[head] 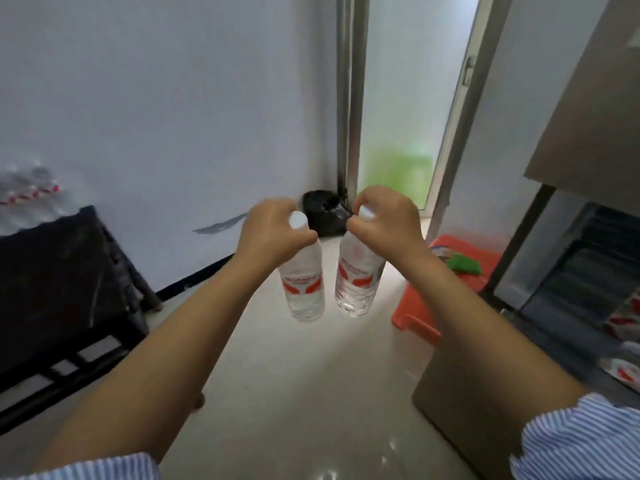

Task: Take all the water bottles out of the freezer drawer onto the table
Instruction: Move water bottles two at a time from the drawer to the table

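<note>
Black bag [323, 212] sits in the corner by the frosted door [412, 98]. Red stool [446, 271] on the pale floor [294, 393], with something green [462, 264] on it, maybe a cloth.

Two bare forearms reach up from the lower corners of the frame. Each arm wears a blue-and-white pinstriped sleeve: the left sleeve [104, 467] at lower left, the right sleeve [581, 441] at lower right, both bunched up above the forearm.

A home, likely a kitchen corner: a fridge [585, 98] with open freezer drawer [568, 271], tiled floor [311, 393], dark table [59, 271], sliding door [398, 98], red stool [450, 271].
</note>
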Motion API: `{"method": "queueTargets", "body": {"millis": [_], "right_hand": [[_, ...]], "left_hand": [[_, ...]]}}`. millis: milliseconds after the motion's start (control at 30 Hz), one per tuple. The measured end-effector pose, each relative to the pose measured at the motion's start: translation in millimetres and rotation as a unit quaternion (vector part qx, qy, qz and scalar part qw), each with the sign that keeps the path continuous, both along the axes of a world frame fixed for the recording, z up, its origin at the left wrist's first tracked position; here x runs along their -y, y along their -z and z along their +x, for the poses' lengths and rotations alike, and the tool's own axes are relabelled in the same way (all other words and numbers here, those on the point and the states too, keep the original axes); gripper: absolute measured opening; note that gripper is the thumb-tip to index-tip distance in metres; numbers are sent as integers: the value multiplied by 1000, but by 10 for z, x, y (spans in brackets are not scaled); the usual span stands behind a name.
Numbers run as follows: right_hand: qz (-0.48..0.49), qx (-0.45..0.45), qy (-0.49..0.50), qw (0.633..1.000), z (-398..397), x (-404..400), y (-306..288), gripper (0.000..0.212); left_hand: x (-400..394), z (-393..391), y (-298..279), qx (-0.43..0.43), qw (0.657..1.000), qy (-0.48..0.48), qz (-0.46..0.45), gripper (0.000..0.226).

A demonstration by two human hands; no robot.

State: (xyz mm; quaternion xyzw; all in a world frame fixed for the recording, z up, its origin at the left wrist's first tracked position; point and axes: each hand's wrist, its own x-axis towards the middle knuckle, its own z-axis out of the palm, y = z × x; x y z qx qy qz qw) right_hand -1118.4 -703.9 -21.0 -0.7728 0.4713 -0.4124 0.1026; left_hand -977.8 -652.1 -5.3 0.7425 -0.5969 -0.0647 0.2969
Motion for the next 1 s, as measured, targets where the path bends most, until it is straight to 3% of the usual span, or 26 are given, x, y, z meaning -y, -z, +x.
{"method": "queueTargets", "body": {"millis": [200, 567, 1000], "right_hand": [[61, -56, -133, 988, 1589, -559, 206, 28], [142, -96, -236, 957, 3936, -1352, 440, 20], [126, -126, -380, 908, 6883, -1157, 350, 12]], "left_hand": [[-920, 1565, 157, 3, 995, -85, 47, 24], [-2169, 3903, 410, -26, 963, -228, 141, 27], [-2380, 6367, 352, -61, 910, -390, 123, 31]]}}
